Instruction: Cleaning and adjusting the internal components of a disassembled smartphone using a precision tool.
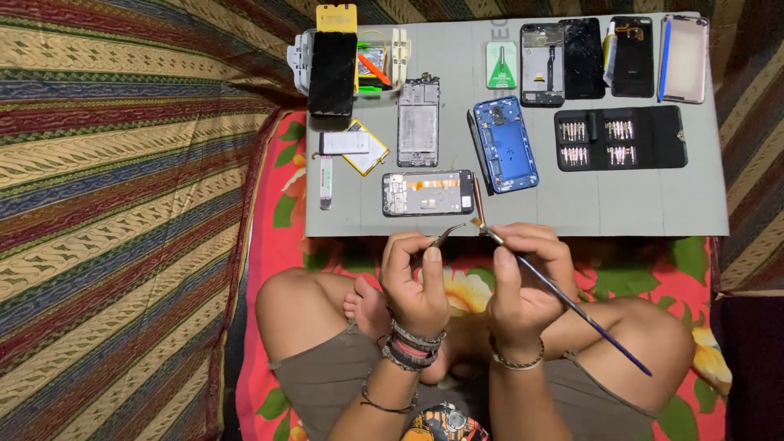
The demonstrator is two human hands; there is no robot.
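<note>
A striped cloth and a red floral sheet (273, 212) are spread over the floor, and a grey mat (572, 204) is laid on them just beyond both hands. The person is seated cross-legged, knees out to either side, with the forearms raised from the lap and the hands brought close together in front of the mat's near edge.

Tweezers (447, 236) are pinched in the left hand (414, 278) between thumb and forefinger, the tips aimed toward the right hand. A thin brush (563, 300) is gripped in the right hand (527, 278), its bristle end raised just above the fingers and nearly meeting the tweezer tips, its dark handle slanting down past the right wrist over the right knee. Bracelets are worn on both wrists.

An opened phone frame (428, 193) lies flat on the mat directly beyond the hands, just above the tweezer tips. A blue back cover (506, 144) is set farther out, beyond the right hand. A black bit case (621, 138) is placed well off to the right of it. A battery (365, 148) lies beyond the left hand, to its left, with more phone parts along the mat's far edge.
</note>
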